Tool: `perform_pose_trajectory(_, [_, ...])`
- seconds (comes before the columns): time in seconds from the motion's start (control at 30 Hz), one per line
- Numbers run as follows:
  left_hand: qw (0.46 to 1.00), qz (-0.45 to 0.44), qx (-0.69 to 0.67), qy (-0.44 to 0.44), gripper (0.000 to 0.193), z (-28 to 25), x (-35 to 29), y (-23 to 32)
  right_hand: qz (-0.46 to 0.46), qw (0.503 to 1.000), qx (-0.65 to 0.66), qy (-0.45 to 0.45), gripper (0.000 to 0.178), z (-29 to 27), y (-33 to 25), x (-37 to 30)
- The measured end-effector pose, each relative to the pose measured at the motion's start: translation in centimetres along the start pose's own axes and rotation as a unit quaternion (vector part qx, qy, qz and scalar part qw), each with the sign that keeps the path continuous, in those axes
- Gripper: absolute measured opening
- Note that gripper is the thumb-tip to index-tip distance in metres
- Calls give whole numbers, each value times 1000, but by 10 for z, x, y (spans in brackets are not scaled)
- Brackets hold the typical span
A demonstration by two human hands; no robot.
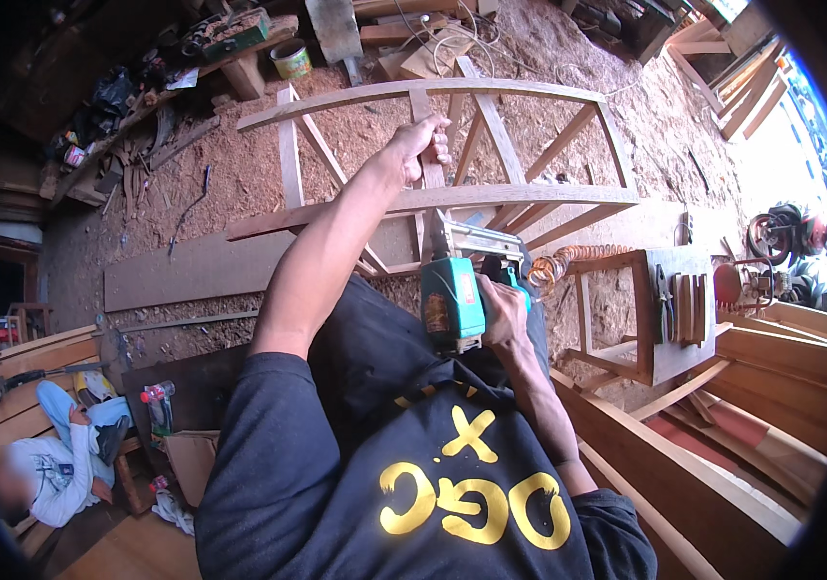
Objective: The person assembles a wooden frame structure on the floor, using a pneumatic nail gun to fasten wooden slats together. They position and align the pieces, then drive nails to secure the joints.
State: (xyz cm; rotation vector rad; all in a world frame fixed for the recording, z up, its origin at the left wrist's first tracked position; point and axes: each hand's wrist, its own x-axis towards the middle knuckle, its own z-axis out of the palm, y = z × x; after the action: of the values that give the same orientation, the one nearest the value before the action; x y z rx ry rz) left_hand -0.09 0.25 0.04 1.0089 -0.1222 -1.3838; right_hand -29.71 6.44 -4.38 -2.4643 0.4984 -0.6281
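Note:
A light wooden frame (pixel 549 195) of long rails and slanting struts stands in front of me. My left hand (pixel 420 147) is closed round one of its upright slats (pixel 433 176), between the upper and lower rails. Low at my lap, my right hand (pixel 503 311) grips a teal nail gun (pixel 454 298). The gun's nose points away from me and meets the lower rail near the foot of that slat; whether it touches the wood I cannot tell. An orange coiled air hose (pixel 573 256) runs off to the right from beside the gun.
A small wooden stand (pixel 645 358) at the right bears pliers (pixel 663 304) and several short wood strips (pixel 692 307). Long boards (pixel 703 464) lie at the lower right. Another person (pixel 65 474) sits at the lower left. A paint can (pixel 290 60) stands at the back; wood shavings cover the ground.

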Motion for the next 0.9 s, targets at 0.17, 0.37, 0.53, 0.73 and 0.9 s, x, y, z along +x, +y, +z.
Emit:
perform_pose_trajectory(0.17, [1000,0,-3,-8,13,-5,4,1,-15,1000,6,25,61,0,5,-5])
perform_pose_trajectory(0.37, [1000,-9,-10,-6,14,-6,5,2,-11,1000,12,14,58,-5,5,-11])
perform_pose_trajectory(0.53, [1000,13,20,0,20,-5,2,4,3,999,24,39,57,-14,10,-29])
perform_pose_trajectory(0.73, [997,59,-49,12,21,-11,8,8,86,992,84,44,60,-23,26,-71])
perform_pose_trajectory(0.9, [996,79,18,47,18,-7,12,8,81,990,79,83,51,-24,29,-84])
